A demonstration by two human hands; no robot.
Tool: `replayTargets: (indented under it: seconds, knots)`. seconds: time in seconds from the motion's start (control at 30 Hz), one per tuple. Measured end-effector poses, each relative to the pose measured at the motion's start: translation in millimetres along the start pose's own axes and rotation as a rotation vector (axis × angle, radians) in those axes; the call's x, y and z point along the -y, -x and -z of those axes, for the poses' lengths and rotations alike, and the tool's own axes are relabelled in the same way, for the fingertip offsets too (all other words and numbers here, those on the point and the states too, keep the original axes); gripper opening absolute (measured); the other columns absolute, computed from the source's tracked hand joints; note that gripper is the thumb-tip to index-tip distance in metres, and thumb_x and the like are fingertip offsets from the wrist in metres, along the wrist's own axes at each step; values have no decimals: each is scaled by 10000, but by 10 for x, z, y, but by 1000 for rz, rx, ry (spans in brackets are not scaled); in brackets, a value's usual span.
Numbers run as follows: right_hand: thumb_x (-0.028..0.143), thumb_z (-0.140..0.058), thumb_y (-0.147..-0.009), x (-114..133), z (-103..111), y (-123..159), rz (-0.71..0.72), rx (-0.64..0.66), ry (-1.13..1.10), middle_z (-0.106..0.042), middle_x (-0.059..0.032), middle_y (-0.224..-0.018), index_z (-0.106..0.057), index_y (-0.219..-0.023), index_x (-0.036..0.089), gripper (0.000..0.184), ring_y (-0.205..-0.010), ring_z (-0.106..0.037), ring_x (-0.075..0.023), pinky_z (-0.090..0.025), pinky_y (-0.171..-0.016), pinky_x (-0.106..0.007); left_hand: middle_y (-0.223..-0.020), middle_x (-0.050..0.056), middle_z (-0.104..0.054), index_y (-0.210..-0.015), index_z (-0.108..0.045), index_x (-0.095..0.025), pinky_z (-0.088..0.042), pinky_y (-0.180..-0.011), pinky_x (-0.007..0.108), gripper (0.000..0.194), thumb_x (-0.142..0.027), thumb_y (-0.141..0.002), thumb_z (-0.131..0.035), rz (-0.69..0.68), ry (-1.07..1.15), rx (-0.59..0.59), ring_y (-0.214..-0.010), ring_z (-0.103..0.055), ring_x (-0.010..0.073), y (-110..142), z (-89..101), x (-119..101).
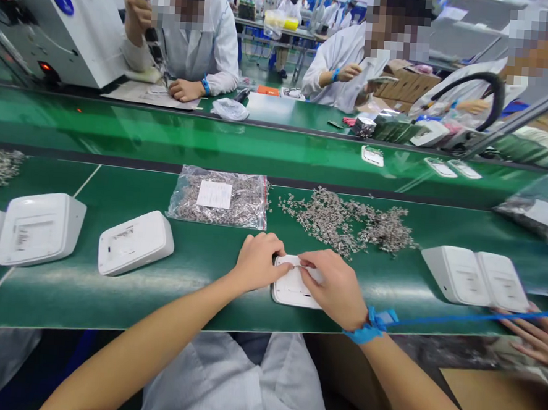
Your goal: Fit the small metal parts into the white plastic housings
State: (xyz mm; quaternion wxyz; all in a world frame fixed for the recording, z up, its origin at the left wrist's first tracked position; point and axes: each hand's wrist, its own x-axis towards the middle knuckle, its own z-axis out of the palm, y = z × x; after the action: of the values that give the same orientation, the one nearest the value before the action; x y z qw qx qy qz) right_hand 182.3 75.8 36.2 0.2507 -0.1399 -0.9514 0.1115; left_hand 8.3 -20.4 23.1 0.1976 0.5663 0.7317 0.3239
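A white plastic housing [290,287] lies on the green bench in front of me. My left hand [257,261] rests on its left edge and steadies it. My right hand [334,286], with a blue wrist strap [371,323], pinches a small metal part [300,266] over the housing's top. A loose heap of small metal parts [347,220] lies just beyond my hands. A clear bag of the same parts [220,197] sits to the left of the heap.
More white housings lie on the bench: two at left [135,242], [39,228] and a pair at right [476,277]. Another person's hand [537,336] reaches in at the right edge. A green conveyor [213,140] runs behind, with seated workers and a white machine [57,18] across it.
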Motion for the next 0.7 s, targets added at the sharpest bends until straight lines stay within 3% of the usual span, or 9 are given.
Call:
replayTargets:
  seconds: [0.2, 0.3, 0.4, 0.5, 0.63, 0.7]
  knots:
    - [155, -501, -946, 17, 37, -50, 15, 77, -80, -631, -47, -875, -605, -932, 170, 106, -834, -537, -157, -377, -735, -288, -920, -33, -622, -773, -589, -191, -295, -774, 336, 208, -355, -812, -711, -17, 14, -14, -902, -541, 155, 28, 3, 10]
    - [241, -554, -942, -5, 128, -51, -160, 32, -397, -622, -57, -918, -592, -974, 178, 81, -894, -595, -161, -474, -801, -297, -960, -32, -618, -829, -596, -199, -314, -797, 334, 189, -363, -830, -691, -13, 58, -26, -919, -546, 149, 40, 25, 15]
    - [286, -634, -905, -15, 265, -37, -340, -107, -806, -570, -38, -878, -535, -956, 191, 146, -1020, -649, -207, -548, -875, -341, -969, -29, -622, -885, -603, -210, -323, -805, 339, 134, -332, -854, -650, -18, 57, -30, -922, -548, 153, 38, 36, 22]
    - [291, -671, -868, -2, 414, -23, -425, -249, -1035, -479, 0, -811, -453, -890, 198, 238, -929, -678, -205, -580, -800, -344, -944, -23, -623, -866, -598, -210, -316, -788, 347, 114, -314, -852, -640, -43, 9, -17, -912, -542, 165, 27, 29, 31]
    - [319, -666, -857, 15, 559, 0, -434, -316, -1023, -463, -1, -851, -425, -876, 198, 270, -686, -615, -118, -560, -651, -297, -933, -9, -624, -856, -593, -206, -316, -777, 350, 106, -305, -850, -632, -59, -22, -19, -895, -535, 174, 20, 20, 38]
    - [296, -668, -862, 19, 571, 12, -406, -279, -930, -514, -19, -880, -457, -881, 194, 235, -690, -614, -120, -559, -650, -297, -932, -7, -626, -863, -596, -207, -317, -776, 349, 100, -300, -849, -631, -63, -25, -18, -899, -538, 177, 25, 25, 37]
